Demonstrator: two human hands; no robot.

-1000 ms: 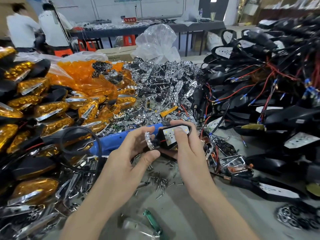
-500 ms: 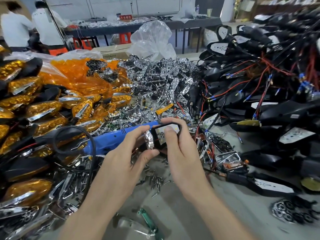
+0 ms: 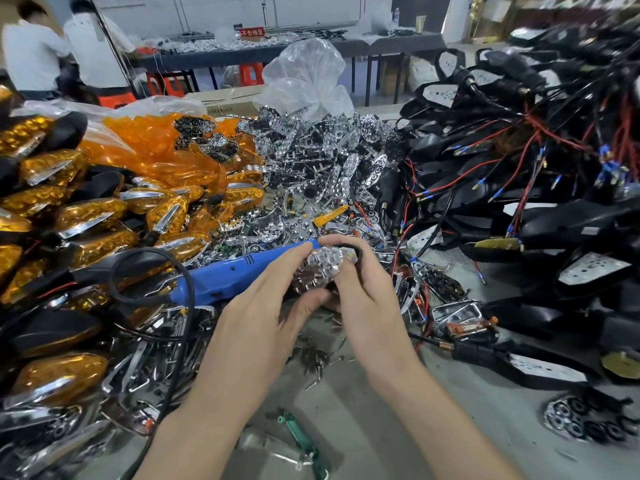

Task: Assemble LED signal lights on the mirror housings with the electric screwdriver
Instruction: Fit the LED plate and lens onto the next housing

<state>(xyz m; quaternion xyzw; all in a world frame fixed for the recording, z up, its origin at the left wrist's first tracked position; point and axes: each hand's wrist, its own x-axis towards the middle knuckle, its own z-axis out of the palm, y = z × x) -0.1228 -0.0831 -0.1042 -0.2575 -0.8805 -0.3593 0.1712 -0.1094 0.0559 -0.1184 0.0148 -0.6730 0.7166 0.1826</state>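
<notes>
Right of the electric screwdriver (image 3: 225,275), a tangled heap of black housings (image 3: 519,188) with red wires covers the worktop (image 3: 381,410). Left of it lie amber-lensed lights (image 3: 79,216), and beyond it is a mound of chrome reflectors (image 3: 322,154). The screwdriver itself, blue with a black cord, lies on the parts and appears to be unheld. At its tip end the left hand (image 3: 256,327) and right hand (image 3: 370,306) meet around one mirror housing (image 3: 358,252). The right grip pinches the housing's black rim between fingers and thumb. The left grip pinches a chrome reflector (image 3: 322,266) against the housing's open face. The reflector is a mirror-bright plate of round faceted cups, and only a thin black edge of the housing shows past it. The step in hand looks like seating the reflector in the housing. The next move likely calls for one hand to squeeze the pair flush. The other would fetch one of the loose screws (image 3: 313,358), which lie nearer the person than the screwdriver, then the tool.
</notes>
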